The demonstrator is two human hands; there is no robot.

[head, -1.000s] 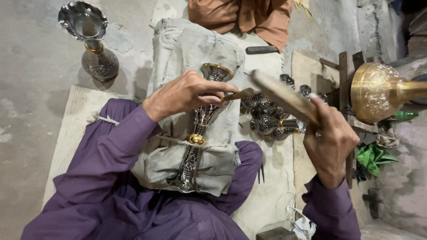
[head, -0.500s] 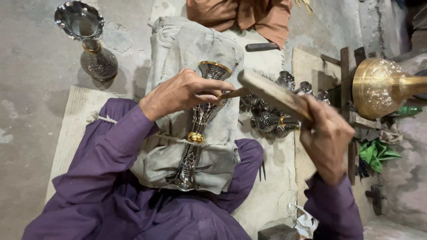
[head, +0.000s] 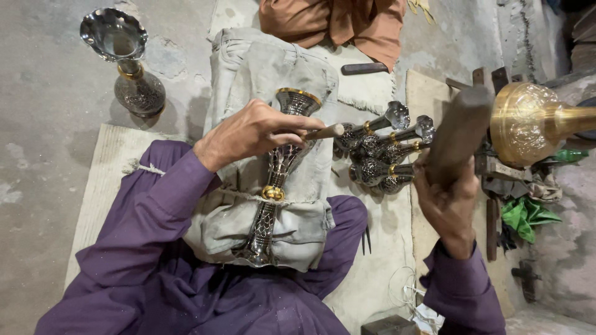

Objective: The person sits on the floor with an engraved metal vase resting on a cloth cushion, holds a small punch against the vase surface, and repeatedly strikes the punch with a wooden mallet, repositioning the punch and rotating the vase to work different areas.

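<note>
An engraved silver-and-gold metal vase [head: 276, 180] lies lengthwise on a grey cloth cushion [head: 261, 80] across my lap. My left hand [head: 248, 133] rests on the vase's upper part and pinches a thin chisel [head: 323, 132] whose butt end points right. My right hand [head: 448, 201] grips a thick wooden mallet [head: 459, 133], raised and tilted up to the right, well apart from the chisel. Both arms wear purple sleeves.
Several similar engraved vases [head: 382, 155] lie in a pile right of the cushion. One vase [head: 127, 62] stands upright at the back left. A large brass vessel [head: 534, 124] lies at right above wooden pieces and a green cloth [head: 524, 217]. Brown fabric [head: 347, 22] lies at the top.
My right hand has swung the mallet up and to the right, away from the chisel. My left hand has stayed on the vase with the chisel.
</note>
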